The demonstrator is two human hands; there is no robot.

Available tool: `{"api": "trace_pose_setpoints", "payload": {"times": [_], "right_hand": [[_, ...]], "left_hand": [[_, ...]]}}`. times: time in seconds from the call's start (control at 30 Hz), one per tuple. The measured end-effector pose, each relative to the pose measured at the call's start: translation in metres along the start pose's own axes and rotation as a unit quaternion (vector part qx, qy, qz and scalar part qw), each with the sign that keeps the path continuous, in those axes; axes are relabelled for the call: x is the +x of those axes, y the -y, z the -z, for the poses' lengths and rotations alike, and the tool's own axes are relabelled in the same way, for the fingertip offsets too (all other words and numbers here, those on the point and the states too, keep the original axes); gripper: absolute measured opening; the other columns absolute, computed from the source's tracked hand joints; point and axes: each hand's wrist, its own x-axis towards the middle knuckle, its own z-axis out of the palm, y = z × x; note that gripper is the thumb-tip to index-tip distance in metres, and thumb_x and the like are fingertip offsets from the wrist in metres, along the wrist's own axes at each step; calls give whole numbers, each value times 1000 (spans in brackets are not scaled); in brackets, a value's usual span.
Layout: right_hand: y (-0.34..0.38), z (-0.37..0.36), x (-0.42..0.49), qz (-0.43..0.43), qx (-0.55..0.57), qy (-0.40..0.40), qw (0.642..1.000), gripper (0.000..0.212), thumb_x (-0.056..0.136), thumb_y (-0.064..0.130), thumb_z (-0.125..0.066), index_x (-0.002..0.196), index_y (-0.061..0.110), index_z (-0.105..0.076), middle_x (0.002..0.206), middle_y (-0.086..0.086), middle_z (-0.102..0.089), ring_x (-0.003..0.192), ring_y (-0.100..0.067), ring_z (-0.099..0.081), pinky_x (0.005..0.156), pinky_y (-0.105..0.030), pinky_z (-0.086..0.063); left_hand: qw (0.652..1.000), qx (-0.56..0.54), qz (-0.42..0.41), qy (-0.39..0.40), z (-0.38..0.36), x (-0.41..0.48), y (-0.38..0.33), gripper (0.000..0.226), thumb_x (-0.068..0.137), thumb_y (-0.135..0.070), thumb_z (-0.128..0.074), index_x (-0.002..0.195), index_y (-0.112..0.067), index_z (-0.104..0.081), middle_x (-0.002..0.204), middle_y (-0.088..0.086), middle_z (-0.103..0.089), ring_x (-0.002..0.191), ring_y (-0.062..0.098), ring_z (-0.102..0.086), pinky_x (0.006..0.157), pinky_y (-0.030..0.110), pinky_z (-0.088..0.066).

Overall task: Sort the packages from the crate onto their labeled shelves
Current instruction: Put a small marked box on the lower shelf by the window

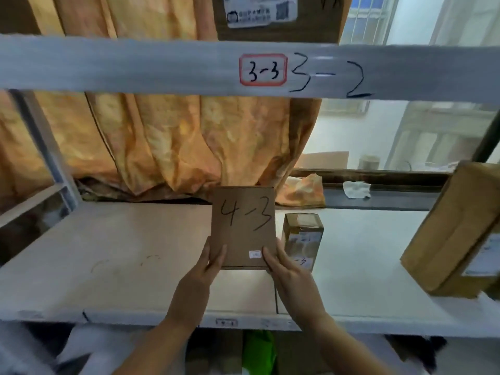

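A flat brown cardboard package (243, 226) marked "4-3" in black stands over the light shelf board (121, 253). My left hand (205, 269) grips its lower left corner, thumb on the front face. My right hand (284, 269) grips its lower right corner next to a small white sticker. The shelf beam (135, 66) above carries a red-framed label "3-3" (263, 70) and handwritten "3-2". The crate is not in view.
A small taped box (303, 239) stands just right of the package. A large brown carton (454, 231) leans at the far right. Another labelled carton (276, 17) sits on the shelf above. An orange curtain (162, 139) hangs behind; a grey upright (46, 147) stands at left.
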Motion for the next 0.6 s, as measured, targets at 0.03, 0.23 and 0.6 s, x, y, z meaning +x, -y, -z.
{"api": "trace_pose_setpoints", "payload": {"times": [0.03, 0.23, 0.6], "right_hand": [[-5, -11, -1, -1, -2, 9, 1000, 74, 63, 1, -84, 130, 20, -57, 138, -10, -52, 81, -20, -72, 62, -26, -59], [-27, -53, -8, 8, -28, 17, 999, 77, 55, -1, -88, 126, 14, -61, 128, -17, -59, 90, -27, -71, 69, -31, -58], [-35, -85, -15, 3, 6, -45, 999, 66, 58, -5, -86, 119, 9, -65, 115, -16, -67, 79, -27, -72, 65, -36, -59]], "left_hand": [[1000, 2, -3, -3, -10, 0, 5, 95, 49, 28, -70, 133, -12, -49, 135, 20, -49, 79, 21, -71, 72, 28, -55], [1000, 13, -6, 13, -51, 6, 22, 76, 50, 18, -81, 118, -12, -63, 115, 24, -63, 77, 26, -71, 70, 34, -56], [998, -39, 4, 54, -68, -2, 35, 66, 66, 9, -77, 125, -15, -59, 129, 18, -56, 91, 21, -69, 79, 29, -54]]}}
